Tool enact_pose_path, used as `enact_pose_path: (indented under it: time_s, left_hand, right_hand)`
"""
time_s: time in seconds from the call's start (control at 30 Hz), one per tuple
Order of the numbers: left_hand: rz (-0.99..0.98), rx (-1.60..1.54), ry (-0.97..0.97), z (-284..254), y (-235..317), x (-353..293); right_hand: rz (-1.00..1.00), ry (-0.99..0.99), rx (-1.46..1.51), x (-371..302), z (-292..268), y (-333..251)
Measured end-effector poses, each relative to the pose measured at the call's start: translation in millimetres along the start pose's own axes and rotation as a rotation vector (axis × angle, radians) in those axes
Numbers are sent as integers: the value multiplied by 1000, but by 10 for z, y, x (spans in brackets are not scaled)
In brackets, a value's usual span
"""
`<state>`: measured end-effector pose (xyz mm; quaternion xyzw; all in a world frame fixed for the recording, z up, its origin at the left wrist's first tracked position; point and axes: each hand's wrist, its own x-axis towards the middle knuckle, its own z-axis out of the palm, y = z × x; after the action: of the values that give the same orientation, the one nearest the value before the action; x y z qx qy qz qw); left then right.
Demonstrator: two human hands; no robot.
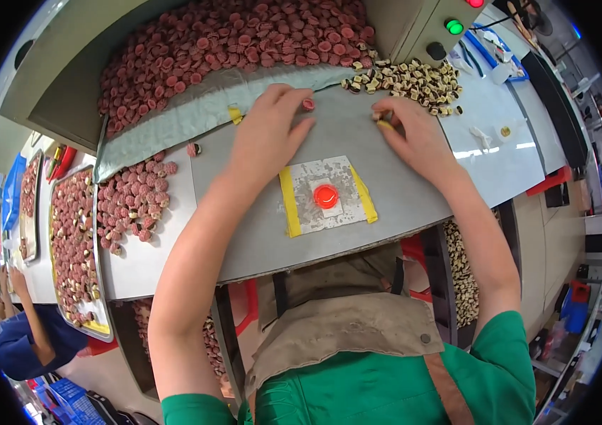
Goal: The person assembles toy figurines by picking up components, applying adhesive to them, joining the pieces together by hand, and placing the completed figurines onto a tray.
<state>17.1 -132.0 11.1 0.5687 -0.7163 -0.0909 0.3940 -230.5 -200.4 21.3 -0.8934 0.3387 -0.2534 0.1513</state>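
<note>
My left hand (270, 131) is over the grey work mat, fingers curved, with a small pink ribbed cup (308, 104) at its fingertips. The thumb stands a little apart from the cup. To the right, my right hand (417, 134) pinches a small dark-and-cream piece (377, 116) between thumb and fingers; something yellow shows at the thumb tip. Between my forearms, a round red button-like disc (325, 196) sits on a worn pale plate (313, 173) held down by yellow tape strips.
A large heap of pink cups (244, 39) lies at the back. Dark-and-cream pieces (414, 81) are piled at the back right. Assembled pink pieces (134, 195) lie at left, beside a filled tray (74, 241). A control box (428, 35) with lights stands behind. Another person (32, 340) works at far left.
</note>
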Motion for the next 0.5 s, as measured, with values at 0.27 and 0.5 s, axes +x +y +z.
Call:
enact_pose_path:
  time_s: [0.27, 0.5]
  left_hand:
    - [-203, -144, -59, -375, 220, -255]
    - [-616, -856, 124, -452, 568, -827]
  right_hand:
    - [-69, 26, 43, -273, -13, -140]
    - [-82, -20, -15, -177, 42, -105]
